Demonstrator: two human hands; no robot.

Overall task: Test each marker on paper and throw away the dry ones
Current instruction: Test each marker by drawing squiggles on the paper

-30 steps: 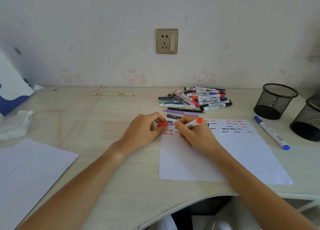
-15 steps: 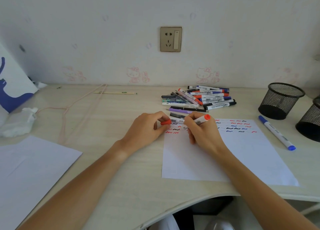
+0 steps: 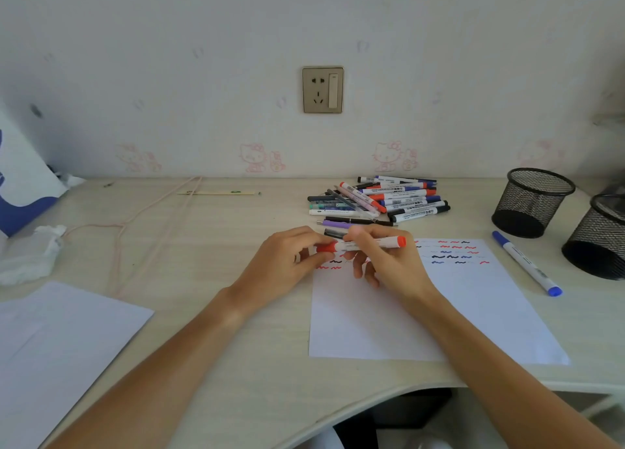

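My left hand (image 3: pixel 287 262) reaches in from the lower left, fingers pinching the red cap (image 3: pixel 326 247) at the left end of a red marker (image 3: pixel 368 244). My right hand (image 3: pixel 389 262) curls around the marker's white barrel, holding it level just above the top left corner of the test paper (image 3: pixel 439 313). Beyond lies the marker pile (image 3: pixel 382 200). Farther right, a blue marker (image 3: pixel 526 262) lies beside two mesh cups (image 3: pixel 532 201).
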